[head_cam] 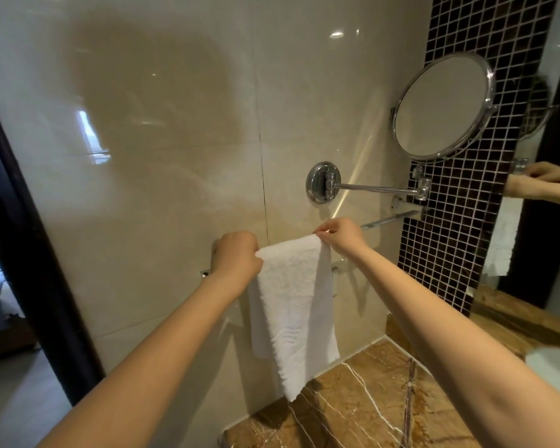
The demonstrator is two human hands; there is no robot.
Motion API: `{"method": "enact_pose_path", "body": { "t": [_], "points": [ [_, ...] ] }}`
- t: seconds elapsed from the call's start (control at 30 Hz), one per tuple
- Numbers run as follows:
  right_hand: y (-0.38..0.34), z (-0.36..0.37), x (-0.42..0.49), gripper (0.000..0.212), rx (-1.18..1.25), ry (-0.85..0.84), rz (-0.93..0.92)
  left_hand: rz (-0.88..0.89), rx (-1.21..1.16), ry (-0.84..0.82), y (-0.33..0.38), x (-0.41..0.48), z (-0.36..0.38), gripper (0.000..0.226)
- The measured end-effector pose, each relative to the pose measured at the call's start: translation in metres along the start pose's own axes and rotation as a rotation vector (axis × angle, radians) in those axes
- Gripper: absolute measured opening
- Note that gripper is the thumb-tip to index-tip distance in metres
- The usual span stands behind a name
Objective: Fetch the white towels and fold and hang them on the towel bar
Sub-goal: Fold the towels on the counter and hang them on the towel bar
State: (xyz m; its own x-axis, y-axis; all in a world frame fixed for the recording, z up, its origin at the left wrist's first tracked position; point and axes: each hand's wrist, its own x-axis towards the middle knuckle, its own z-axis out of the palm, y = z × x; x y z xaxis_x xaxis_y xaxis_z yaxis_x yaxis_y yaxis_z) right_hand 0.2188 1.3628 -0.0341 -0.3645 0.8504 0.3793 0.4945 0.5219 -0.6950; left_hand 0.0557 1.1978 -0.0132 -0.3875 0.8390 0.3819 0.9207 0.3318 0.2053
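A folded white towel hangs over the chrome towel bar on the beige tiled wall, its front flap reaching down almost to the counter. My left hand grips the towel's top left edge at the bar. My right hand pinches the top right corner. The bar's left part is hidden behind the towel and my hands; only its right stretch and end mount show.
A round chrome mirror on a swing arm juts out just above the bar. A brown marble counter lies below, with a white basin at the right edge. A dark door frame stands at left.
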Motion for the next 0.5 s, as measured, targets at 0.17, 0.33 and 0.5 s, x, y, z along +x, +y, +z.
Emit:
{"method": "enact_pose_path", "body": {
  "t": [0.17, 0.33, 0.5],
  "points": [
    [0.009, 0.005, -0.009, 0.011, 0.135, 0.055, -0.007, 0.071, 0.081, 0.097, 0.001, -0.011, 0.007, 0.011],
    [0.012, 0.005, -0.012, 0.011, 0.138, 0.057, -0.01, 0.052, 0.239, 0.094, 0.006, -0.015, 0.005, 0.017],
    [0.006, 0.004, -0.015, 0.019, 0.027, 0.02, -0.053, 0.063, 0.259, 0.077, 0.009, -0.019, 0.001, 0.021]
  ]
}}
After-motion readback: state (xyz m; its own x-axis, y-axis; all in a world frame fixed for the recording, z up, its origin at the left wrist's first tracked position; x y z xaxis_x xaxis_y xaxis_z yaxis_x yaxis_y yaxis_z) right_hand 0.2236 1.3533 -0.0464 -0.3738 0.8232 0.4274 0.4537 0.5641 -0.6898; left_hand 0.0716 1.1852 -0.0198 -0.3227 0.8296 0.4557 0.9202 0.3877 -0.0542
